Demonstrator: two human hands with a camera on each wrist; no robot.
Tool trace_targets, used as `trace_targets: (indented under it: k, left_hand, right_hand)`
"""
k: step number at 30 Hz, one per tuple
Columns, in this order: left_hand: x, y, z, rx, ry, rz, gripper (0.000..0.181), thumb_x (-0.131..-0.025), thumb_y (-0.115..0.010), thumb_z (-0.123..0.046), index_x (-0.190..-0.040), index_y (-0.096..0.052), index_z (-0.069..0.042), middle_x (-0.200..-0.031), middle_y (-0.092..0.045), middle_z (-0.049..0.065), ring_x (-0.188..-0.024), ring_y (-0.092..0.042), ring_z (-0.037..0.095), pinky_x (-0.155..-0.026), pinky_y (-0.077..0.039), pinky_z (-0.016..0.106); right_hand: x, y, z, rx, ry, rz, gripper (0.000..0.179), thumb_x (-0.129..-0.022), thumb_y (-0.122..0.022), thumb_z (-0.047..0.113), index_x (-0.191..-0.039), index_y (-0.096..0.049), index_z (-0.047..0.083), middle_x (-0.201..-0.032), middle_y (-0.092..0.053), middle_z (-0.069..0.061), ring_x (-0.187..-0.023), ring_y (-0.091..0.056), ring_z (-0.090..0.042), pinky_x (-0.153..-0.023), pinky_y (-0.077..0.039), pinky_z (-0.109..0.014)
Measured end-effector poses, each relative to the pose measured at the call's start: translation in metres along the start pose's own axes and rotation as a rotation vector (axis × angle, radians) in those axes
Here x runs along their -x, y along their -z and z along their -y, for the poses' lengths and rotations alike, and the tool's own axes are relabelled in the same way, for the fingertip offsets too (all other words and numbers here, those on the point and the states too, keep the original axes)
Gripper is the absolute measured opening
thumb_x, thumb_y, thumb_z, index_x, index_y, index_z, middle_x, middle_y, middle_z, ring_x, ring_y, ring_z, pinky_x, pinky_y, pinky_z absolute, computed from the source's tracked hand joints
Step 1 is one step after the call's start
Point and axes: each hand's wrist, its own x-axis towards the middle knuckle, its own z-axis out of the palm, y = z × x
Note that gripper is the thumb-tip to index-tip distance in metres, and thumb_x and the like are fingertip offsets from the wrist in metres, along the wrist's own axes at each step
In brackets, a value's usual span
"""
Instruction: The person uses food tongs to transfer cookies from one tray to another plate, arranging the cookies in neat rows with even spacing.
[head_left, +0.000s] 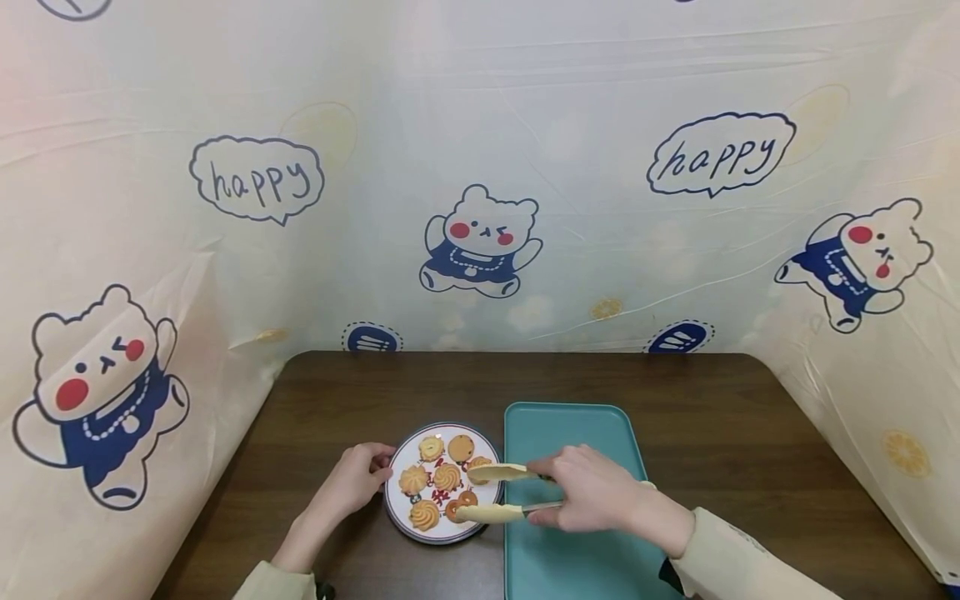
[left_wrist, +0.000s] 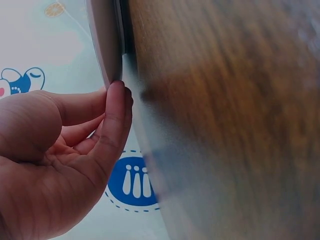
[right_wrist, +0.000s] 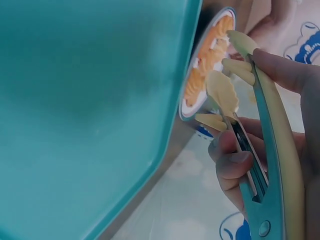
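Observation:
A round white plate (head_left: 402, 504) with a dark-lined rim holds several golden biscuits (head_left: 446, 477), some swirled, a few small and ring-like. My left hand (head_left: 352, 482) pinches the plate's left rim between thumb and fingers; the left wrist view shows the rim (left_wrist: 107, 55) edge-on at the fingertips. Serving tongs (right_wrist: 287, 165) with cream tips and a teal inner side are in my right hand (head_left: 600, 492), thumb on one arm and fingers round the other. Their tips stand apart above the plate's right side, near the biscuits. Nothing shows between them.
A teal rectangular tray (head_left: 570, 433) lies just right of the plate, under my right hand. Both stand on a dark wooden table (head_left: 360, 383). A printed cloth (head_left: 585, 275) with cartoon bears hangs behind and at both sides.

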Motion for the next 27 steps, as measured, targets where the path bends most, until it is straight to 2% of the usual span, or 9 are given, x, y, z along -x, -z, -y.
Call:
trace_targets:
  k: [2,4,6,9,13,16,20,24,27]
  left_hand:
    - [0.0,0.001,-0.001,-0.002,-0.006,0.002,0.027,-0.09,-0.068,0.004,-0.116,-0.067,0.007,-0.087,-0.062,0.006,-0.077,-0.056,0.018,-0.062,-0.053,0.03]
    - [0.0,0.001,-0.001,-0.003,-0.009,0.003,0.026,-0.09,-0.068,0.004,-0.116,-0.067,0.007,-0.087,-0.062,0.006,-0.077,-0.056,0.018,-0.062,-0.053,0.03]
    - [0.0,0.001,-0.001,0.001,-0.001,0.0,0.026,-0.09,-0.068,0.004,-0.116,-0.067,0.006,-0.087,-0.062,0.006,-0.077,-0.056,0.018,-0.062,-0.053,0.03]
    - [0.0,0.0,0.0,0.0,0.002,-0.003,0.026,-0.09,-0.069,0.004,-0.116,-0.067,0.006,-0.087,-0.062,0.006,-0.077,-0.056,0.018,-0.062,-0.053,0.03]
    - [0.0,0.0,0.0,-0.001,0.008,0.003,0.028,-0.089,-0.069,0.004,-0.117,-0.067,0.006,-0.087,-0.061,0.006,-0.077,-0.056,0.018,-0.063,-0.053,0.03]
    - [0.0,0.0,0.0,-0.002,0.004,0.008,0.028,-0.09,-0.069,0.004,-0.117,-0.067,0.006,-0.088,-0.062,0.006,-0.077,-0.056,0.018,-0.063,-0.054,0.031]
    - [0.0,0.0,-0.001,0.001,0.002,0.01,0.028,-0.09,-0.069,0.004,-0.118,-0.066,0.007,-0.089,-0.062,0.007,-0.078,-0.056,0.018,-0.063,-0.054,0.031]
    - [0.0,0.001,-0.001,0.001,0.004,0.011,0.028,-0.09,-0.069,0.003,-0.118,-0.066,0.007,-0.089,-0.062,0.007,-0.077,-0.056,0.018,-0.063,-0.054,0.031]
    - [0.0,0.001,-0.001,-0.003,0.004,0.01,0.028,-0.09,-0.069,0.003,-0.118,-0.066,0.007,-0.088,-0.062,0.006,-0.077,-0.056,0.018,-0.063,-0.053,0.031]
  right_hand:
    - [0.003,0.004,-0.002,0.015,-0.001,-0.046,0.054,-0.083,-0.079,0.04,-0.123,-0.069,0.006,-0.081,-0.067,0.006,-0.05,-0.037,-0.001,-0.045,-0.033,-0.022]
    - [0.006,0.007,-0.006,0.052,-0.007,-0.105,0.058,-0.081,-0.08,0.042,-0.124,-0.068,0.005,-0.099,-0.073,-0.001,-0.06,-0.053,-0.001,-0.051,-0.044,-0.024]
    - [0.009,0.01,-0.01,0.094,-0.032,-0.165,0.062,-0.079,-0.081,0.044,-0.125,-0.067,0.005,-0.103,-0.073,-0.005,-0.072,-0.063,-0.007,-0.06,-0.052,-0.029]
    - [0.016,0.013,-0.018,0.117,-0.094,-0.25,0.07,-0.077,-0.083,0.047,-0.129,-0.064,0.004,-0.11,-0.072,-0.008,-0.088,-0.07,-0.017,-0.071,-0.057,-0.039]
    - [0.027,0.014,-0.03,0.06,-0.2,-0.36,0.08,-0.073,-0.087,0.046,-0.133,-0.059,0.002,-0.118,-0.069,-0.012,-0.097,-0.069,-0.025,-0.076,-0.057,-0.045]
    - [0.036,0.015,-0.04,-0.007,-0.284,-0.441,0.088,-0.069,-0.09,0.045,-0.135,-0.054,0.001,-0.116,-0.065,-0.01,-0.084,-0.064,-0.021,-0.066,-0.054,-0.037]
    - [0.049,0.016,-0.055,-0.069,-0.386,-0.542,0.094,-0.067,-0.091,0.045,-0.137,-0.046,0.001,-0.103,-0.057,-0.008,-0.071,-0.048,-0.016,-0.055,-0.042,-0.029]
    - [0.061,0.016,-0.072,-0.141,-0.479,-0.621,0.095,-0.069,-0.091,0.043,-0.137,-0.042,-0.002,-0.099,-0.053,-0.012,-0.072,-0.046,-0.019,-0.056,-0.039,-0.029]
    - [0.07,0.015,-0.083,-0.207,-0.571,-0.643,0.098,-0.072,-0.089,0.044,-0.139,-0.036,-0.003,-0.102,-0.05,-0.014,-0.077,-0.046,-0.02,-0.059,-0.04,-0.029]
